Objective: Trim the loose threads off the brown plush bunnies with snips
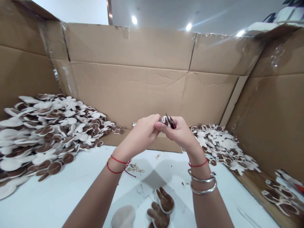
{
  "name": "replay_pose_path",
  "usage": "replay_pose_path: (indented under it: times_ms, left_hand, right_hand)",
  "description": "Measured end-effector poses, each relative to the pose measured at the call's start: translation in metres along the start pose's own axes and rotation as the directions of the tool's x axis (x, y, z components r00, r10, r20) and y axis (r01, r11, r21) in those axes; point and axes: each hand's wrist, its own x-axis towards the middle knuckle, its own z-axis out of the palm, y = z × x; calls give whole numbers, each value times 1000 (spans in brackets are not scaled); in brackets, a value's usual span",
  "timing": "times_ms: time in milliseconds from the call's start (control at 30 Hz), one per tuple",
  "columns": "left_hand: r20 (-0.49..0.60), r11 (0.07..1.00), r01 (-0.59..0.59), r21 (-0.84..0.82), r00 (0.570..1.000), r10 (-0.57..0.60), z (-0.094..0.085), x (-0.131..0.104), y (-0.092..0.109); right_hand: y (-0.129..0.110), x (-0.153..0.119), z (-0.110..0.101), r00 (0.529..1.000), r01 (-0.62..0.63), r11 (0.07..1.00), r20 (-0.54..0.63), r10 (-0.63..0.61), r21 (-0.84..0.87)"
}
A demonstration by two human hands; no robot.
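Note:
My left hand [147,129] is closed, its fingertips pinching a small brown-and-white plush piece with a white printed tag [164,119]. Most of that piece is hidden by my fingers. My right hand [181,131] meets it from the other side, its thumb pressed near the tag. In my right hand are small dark pointed scissors [170,121], blade tips upward, handles mostly covered by the palm. Below the hands, brown bunny-shaped plush pieces [166,200] lie on the white table [95,183], beside a blurred pale piece [123,217].
Cardboard walls [133,85] enclose the table. A large heap of brown-and-white bunny pieces [68,121] lies left; a smaller pile of tied, tagged pieces [220,142] lies right. Thread scraps [135,168] are scattered near my left wrist. More tagged pieces [281,198] rest at the right edge.

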Motion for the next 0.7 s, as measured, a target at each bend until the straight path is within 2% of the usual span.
replay_pose_path:
  times_ms: [200, 300, 433, 500, 600, 700]
  left_hand:
    - [46, 957, -87, -278, 993, 104, -1, 1, 1]
    - [41, 914, -110, -392, 990, 137, -5, 0, 3]
    - [20, 851, -92, -517, 993, 119, -7, -2, 6]
    - [-22, 814, -76, -576, 997, 78, -6, -2, 7]
    - [-81, 758, -47, -650, 997, -7, -1, -2, 6]
    - [-103, 711, -18, -703, 992, -76, 2, -2, 4]
  right_hand:
    - [-2, -1, 4, 999, 4, 993, -48, 2, 115]
    - [-1, -2, 3, 1000, -4, 979, -20, 8, 202]
    - [-3, -4, 5, 999, -12, 950, 37, 1, 313]
    - [-6, -4, 10, 998, -10, 909, 61, -17, 416]
    - [-8, -3, 21, 996, 0, 783, 68, -54, 622]
    - [-7, -2, 30, 996, 12, 690, 55, -74, 724]
